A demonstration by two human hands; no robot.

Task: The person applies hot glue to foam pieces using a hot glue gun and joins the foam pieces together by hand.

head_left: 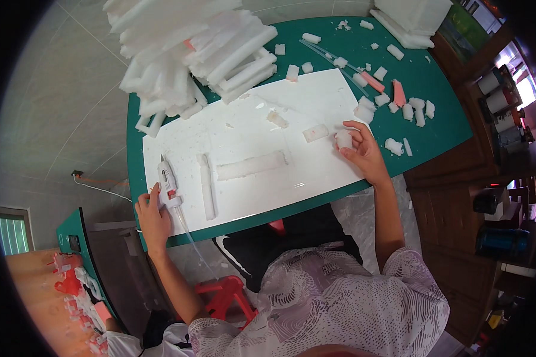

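Between the thumb and fingers of my right hand (368,156) is a small white foam piece (343,140), held over the right end of the white board (262,199). Just left of it lies a short foam block (315,132). My left hand (153,219) rests at the board's left edge, its fingers extended and loosely apart. Beside those fingers lies a white glue gun (167,177), with a clear glue stick (192,241) trailing off the near edge. A narrow foam strip (205,187) and a wider flat foam strip (252,165) lie mid-board. Farther back is a ragged foam scrap (277,119).
A tall pile of white foam strips (190,53) covers the far left of the green table (441,128). Foam scraps, pink foam pieces (398,93) and clear glue sticks (327,58) are scattered at the right. More foam sheets (411,21) stand far right. A red stool (229,297) is below.
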